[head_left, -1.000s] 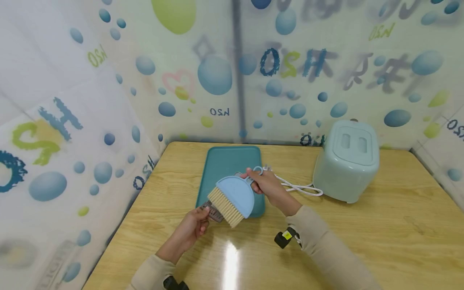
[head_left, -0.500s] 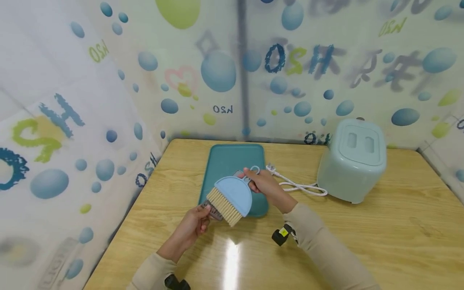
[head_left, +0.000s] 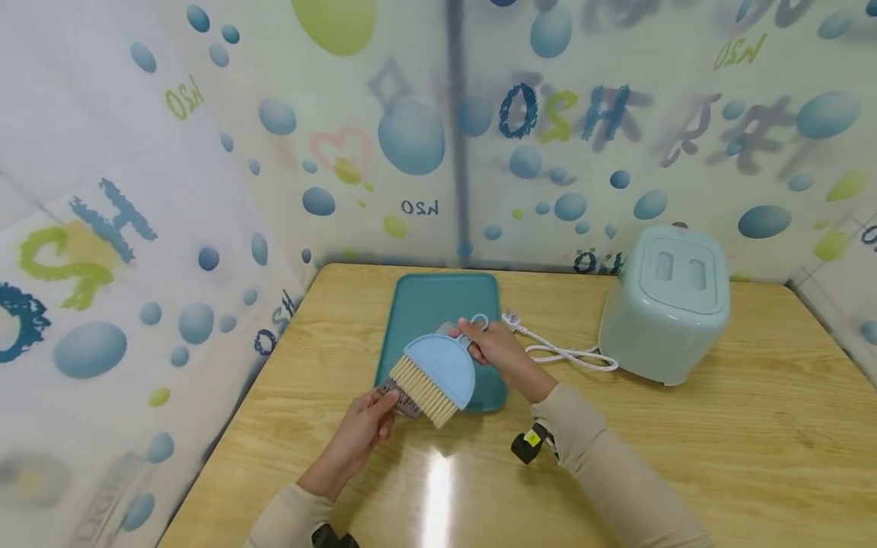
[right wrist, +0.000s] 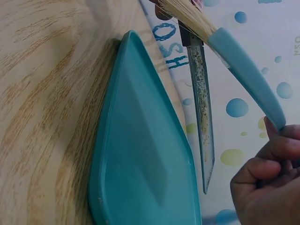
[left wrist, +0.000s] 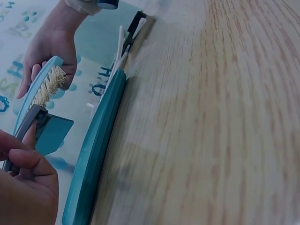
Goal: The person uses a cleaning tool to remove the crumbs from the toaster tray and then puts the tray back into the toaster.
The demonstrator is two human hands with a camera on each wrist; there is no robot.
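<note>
My right hand [head_left: 496, 348] grips the ring-ended handle of a light blue, half-round brush [head_left: 441, 367], its pale bristles angled down to the left. My left hand [head_left: 359, 426] pinches the brownish-grey end of a flat crumb tray [head_left: 408, 406], thumb on top. In the right wrist view the crumb tray [right wrist: 202, 98] reads as a thin plate with crumbs along it, held up off the table, with the bristles at its dark end. From the head, the brush hides most of this plate. Beneath both lies a teal serving tray [head_left: 445, 297].
At the back right stands a pale green toaster [head_left: 674, 304] with a lid on top. Its white cord [head_left: 565, 354], loosely bundled, lies between toaster and serving tray with the plug near my right hand. A patterned wall [head_left: 411, 137] closes off the table's [head_left: 617, 472] back edge.
The brush and my right hand have shifted slightly left along the crumb tray. My left hand holds nearly still. The head view has turned a little.
</note>
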